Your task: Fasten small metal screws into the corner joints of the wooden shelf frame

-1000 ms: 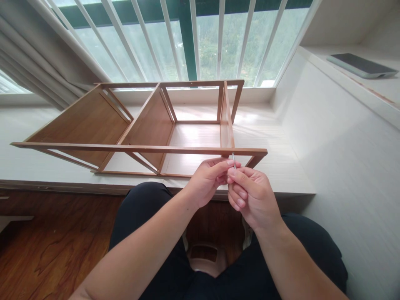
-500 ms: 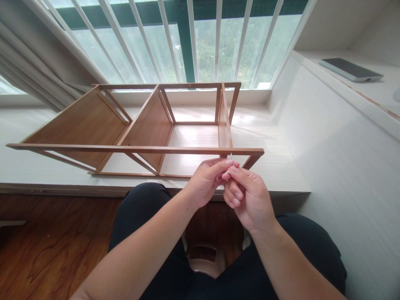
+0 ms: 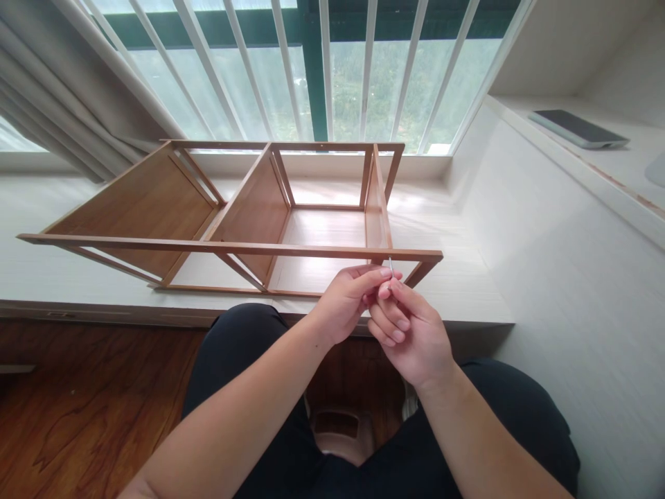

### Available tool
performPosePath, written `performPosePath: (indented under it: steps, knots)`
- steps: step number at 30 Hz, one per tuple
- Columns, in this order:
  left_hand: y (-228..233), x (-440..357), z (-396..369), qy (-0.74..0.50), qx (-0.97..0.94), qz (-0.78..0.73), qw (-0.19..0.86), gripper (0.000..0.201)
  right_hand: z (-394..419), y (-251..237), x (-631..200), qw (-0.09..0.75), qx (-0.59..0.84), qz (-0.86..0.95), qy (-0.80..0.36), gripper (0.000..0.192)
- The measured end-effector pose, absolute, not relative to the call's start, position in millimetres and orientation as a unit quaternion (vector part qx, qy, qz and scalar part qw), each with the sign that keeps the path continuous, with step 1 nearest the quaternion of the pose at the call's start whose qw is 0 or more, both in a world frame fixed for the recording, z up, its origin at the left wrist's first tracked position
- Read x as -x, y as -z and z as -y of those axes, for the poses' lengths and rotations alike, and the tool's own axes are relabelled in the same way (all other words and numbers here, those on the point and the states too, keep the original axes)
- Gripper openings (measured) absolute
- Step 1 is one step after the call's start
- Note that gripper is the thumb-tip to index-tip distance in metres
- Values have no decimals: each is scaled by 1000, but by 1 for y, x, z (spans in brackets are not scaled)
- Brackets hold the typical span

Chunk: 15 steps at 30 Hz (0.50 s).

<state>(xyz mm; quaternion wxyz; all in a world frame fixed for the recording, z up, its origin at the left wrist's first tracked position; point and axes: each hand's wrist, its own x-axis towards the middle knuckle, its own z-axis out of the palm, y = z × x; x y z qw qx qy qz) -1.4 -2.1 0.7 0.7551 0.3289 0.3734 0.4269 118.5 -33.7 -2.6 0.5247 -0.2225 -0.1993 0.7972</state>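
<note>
Left hand (image 3: 346, 301) and right hand (image 3: 413, 333) pinch a thin metal pin (image 3: 390, 265) together; wooden shelf frame (image 3: 233, 248) just beyond.

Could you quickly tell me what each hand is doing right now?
Left hand: fingers closed, pinching the thin metal pin.
Right hand: fingers closed on the same pin.

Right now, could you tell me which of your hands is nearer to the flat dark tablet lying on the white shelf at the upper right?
The right hand. It sits on the flat dark tablet's side; the left hand is beside it, farther away.
</note>
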Motion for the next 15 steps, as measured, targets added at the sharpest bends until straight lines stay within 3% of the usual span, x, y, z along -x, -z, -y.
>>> performPosePath:
  steps: [15]
  knots:
    - [4,1,2,-453,-362,-357,732,36,35,-4,-126,522,359,283,-720,31]
